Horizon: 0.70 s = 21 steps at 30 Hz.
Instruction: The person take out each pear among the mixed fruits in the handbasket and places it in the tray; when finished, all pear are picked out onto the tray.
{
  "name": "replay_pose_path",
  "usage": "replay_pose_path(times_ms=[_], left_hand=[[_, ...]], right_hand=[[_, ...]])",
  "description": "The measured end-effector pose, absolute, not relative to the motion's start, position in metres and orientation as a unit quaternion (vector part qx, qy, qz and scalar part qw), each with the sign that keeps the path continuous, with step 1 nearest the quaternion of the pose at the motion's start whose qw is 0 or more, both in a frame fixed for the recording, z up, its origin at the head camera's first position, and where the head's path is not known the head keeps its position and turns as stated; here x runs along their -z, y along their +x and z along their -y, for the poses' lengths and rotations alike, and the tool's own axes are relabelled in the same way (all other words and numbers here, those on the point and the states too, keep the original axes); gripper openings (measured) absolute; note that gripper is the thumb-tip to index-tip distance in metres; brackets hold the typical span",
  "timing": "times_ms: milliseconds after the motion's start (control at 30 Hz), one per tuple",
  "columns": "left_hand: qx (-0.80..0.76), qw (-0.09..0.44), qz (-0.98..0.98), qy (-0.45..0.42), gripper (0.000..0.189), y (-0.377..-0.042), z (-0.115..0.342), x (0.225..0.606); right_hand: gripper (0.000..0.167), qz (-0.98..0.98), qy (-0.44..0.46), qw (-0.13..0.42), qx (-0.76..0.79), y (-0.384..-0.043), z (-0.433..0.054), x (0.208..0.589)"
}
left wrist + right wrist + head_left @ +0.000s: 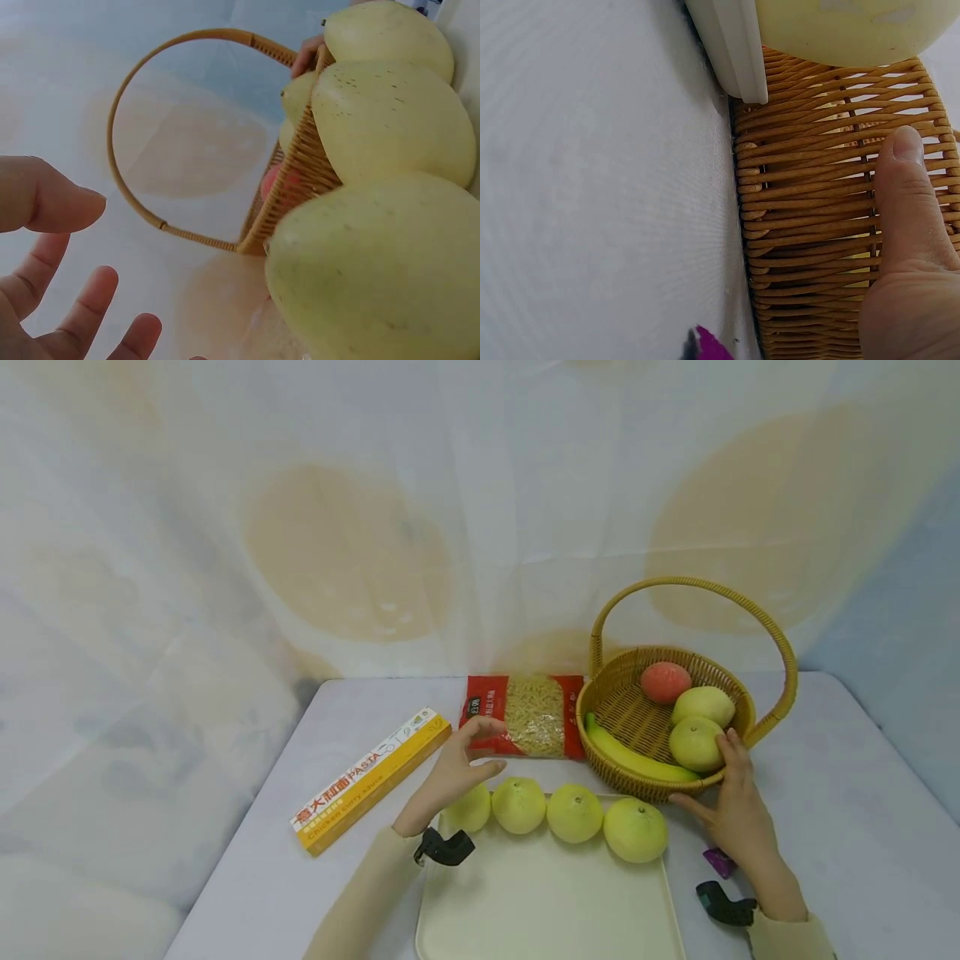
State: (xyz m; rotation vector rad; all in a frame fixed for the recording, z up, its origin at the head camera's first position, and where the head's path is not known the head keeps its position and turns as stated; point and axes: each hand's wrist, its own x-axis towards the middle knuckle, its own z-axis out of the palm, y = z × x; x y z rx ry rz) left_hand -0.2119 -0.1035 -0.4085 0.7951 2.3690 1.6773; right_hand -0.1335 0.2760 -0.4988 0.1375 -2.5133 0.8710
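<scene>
My right hand (742,818) is at the near right side of a wicker basket (622,693) with a tall handle. Its thumb (911,202) lies on the woven outer wall and its fingers reach over the rim, so it grips the basket's edge. Inside lie a banana (637,756), a red fruit (665,682), and two pale green fruits, the nearer one (696,743) beside the fingertips. My left hand (453,770) hovers with spread fingers and holds nothing. Below it, several yellow-green pomelos (574,813) stand in a row along the far edge of a cream tray (547,902).
A yellow and white pasta box (371,781) lies slanted at the left. Behind the tray is a red bag of pasta (528,714), touching or close to the basket. A small purple packet (720,862) lies under the right forearm. A patterned cloth (480,527) hangs behind the table.
</scene>
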Motion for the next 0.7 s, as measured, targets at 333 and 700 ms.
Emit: replay_pose_path(times_ms=[333,700], left_hand=[[-0.566,0.126,-0.749,0.319,0.041,-0.247,0.017,0.376],[-0.47,0.166,-0.77,0.398,0.043,-0.262,-0.085,0.371]], right_hand=[[0.107,0.912,0.059,0.247,-0.322,-0.134,-0.275,0.5],[0.108,0.91,0.063,0.265,-0.313,-0.133,-0.275,0.501]])
